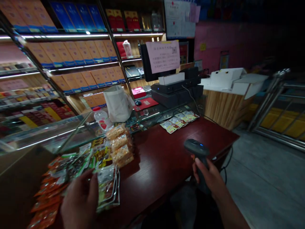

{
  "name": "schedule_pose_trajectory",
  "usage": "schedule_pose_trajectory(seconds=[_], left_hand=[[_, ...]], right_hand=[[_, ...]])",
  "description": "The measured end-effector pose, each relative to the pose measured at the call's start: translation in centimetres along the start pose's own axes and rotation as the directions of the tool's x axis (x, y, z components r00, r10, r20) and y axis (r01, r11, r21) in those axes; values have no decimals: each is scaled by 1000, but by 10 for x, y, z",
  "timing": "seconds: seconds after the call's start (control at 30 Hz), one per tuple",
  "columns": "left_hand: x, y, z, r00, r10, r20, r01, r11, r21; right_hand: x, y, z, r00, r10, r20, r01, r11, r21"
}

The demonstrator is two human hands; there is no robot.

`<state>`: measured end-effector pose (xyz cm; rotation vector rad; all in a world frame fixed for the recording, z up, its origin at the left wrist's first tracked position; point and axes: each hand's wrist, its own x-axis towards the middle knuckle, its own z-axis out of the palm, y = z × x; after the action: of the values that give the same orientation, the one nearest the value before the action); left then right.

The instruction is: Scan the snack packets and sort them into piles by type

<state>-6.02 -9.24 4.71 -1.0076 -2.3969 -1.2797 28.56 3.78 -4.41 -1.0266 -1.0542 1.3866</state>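
My right hand [208, 176] is wrapped round the handle of a dark handheld barcode scanner [196, 147] with a small blue light on top. The scanner is raised over the right front edge of the dark red table. At the lower left, my left hand [79, 198], slightly blurred, hovers with thumb and fingers apart and nothing visible between them. Right beside its thumb lies a stack of yellow-green snack packets [108, 187]. Orange snack packets [47, 203] are on its other side, and green-edged packets [78, 163] lie beyond it.
A clear-wrapped bundle of light-brown snacks [121, 144], a red-capped bottle [102, 118] and a white bag [118, 103] stand behind. Several flat packets [179, 121] lie by the cash register [177, 92]. A cardboard box [21, 181] is at left, a metal railing [281, 111] at right.
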Motion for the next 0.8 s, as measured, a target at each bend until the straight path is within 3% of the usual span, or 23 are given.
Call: schedule_pose_trajectory(seconds=[0.03,0.07,0.13,0.2,0.27,0.3,0.37,0.5,0.63,0.8], left_hand=[[-8,9,20,988,114,105,-104,990,-98],[-16,18,43,944,245,220,-200,957,-208],[-30,37,96,806,450,385,-294,869,-398],[-38,60,150,701,555,448,-320,806,-498],[-36,86,200,664,582,469,-342,794,-502],[-33,99,222,682,555,477,-349,819,-455],[-22,124,261,760,420,496,-325,906,-270],[-3,162,318,860,235,453,-226,971,-74],[6,175,347,906,123,405,-157,986,52],[9,175,358,908,94,408,-147,984,101]], right_hand=[[7,-2,-1,1000,-2,-1,2,999,40],[14,-3,-1,1000,-6,-1,6,997,73],[30,-5,-2,1000,-19,-4,19,994,111],[47,-4,-1,1000,-29,-12,30,991,133],[63,-2,-1,999,-33,-19,35,988,150],[71,0,-1,999,-33,-26,37,987,156],[84,3,-1,999,-34,-42,40,986,161],[98,8,0,996,-29,-83,41,988,149],[101,10,2,993,-27,-116,42,991,123],[104,11,4,988,-37,-153,52,994,97]])
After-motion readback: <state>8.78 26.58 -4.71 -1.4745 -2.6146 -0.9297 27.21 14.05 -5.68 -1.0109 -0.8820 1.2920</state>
